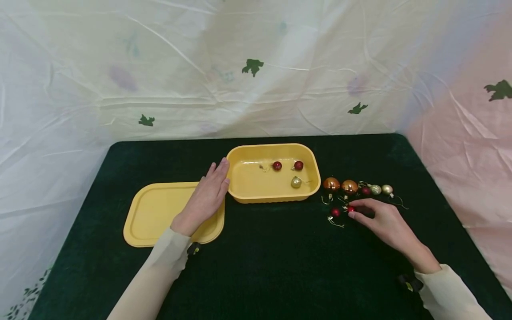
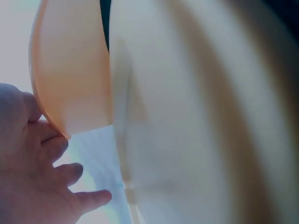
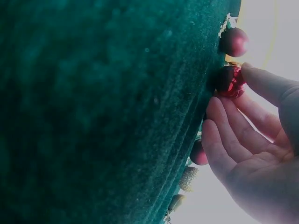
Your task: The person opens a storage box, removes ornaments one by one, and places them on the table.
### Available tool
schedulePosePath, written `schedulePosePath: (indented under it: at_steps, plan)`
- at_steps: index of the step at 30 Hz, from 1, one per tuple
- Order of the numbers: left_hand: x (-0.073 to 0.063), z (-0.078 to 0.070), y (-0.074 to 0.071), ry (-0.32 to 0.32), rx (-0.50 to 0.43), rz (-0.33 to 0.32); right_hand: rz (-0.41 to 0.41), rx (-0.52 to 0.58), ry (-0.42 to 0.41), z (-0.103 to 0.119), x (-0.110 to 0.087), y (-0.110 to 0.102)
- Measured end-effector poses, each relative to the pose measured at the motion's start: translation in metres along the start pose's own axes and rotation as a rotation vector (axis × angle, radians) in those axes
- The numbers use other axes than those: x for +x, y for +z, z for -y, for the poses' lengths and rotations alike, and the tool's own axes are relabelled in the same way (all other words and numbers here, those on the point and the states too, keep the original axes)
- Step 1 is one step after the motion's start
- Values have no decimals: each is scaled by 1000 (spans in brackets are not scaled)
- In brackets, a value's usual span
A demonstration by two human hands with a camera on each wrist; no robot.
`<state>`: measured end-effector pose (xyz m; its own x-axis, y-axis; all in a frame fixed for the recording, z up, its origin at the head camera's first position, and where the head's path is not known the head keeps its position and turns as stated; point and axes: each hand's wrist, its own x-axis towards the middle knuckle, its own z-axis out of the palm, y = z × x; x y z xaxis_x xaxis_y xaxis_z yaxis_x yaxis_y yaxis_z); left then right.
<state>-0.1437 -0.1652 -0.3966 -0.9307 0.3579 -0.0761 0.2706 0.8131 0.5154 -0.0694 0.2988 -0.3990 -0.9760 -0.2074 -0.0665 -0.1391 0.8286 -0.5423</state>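
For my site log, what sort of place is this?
Possibly a makeshift, screened-off work spot: a dark green, cloth-topped table, with wrinkled, pale patterned fabric hanging behind it and along its sides.

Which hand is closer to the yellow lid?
Left: the left hand reaches over the lid; the right hand is well to the lid's right, pinching a red bauble.

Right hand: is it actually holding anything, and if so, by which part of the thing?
Yes. The fingers of the right hand pinch a shiny red bauble by its round body.
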Motion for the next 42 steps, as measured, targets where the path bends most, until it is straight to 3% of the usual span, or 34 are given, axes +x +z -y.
schedulePosePath:
  at_steps: [6, 13, 23, 29, 35, 42]
  plan:
    - [3, -2, 0, 8, 62, -36, 12, -2, -15, -1, 2, 1]
    - [4, -4, 1, 5, 33, -72, 26, -13, -14, 1, 3, 0]
    - [7, -7, 4, 5, 72, -32, 5, -39, -35, 4, -4, -5]
    - [7, -8, 6, 4, 81, -17, -72, -38, -63, 16, -9, -14]
    - [7, -10, 5, -14, 100, -1, -202, -25, -149, 39, -6, -22]
    - [7, -12, 8, -25, 89, 0, -297, 78, -222, 71, 8, -15]
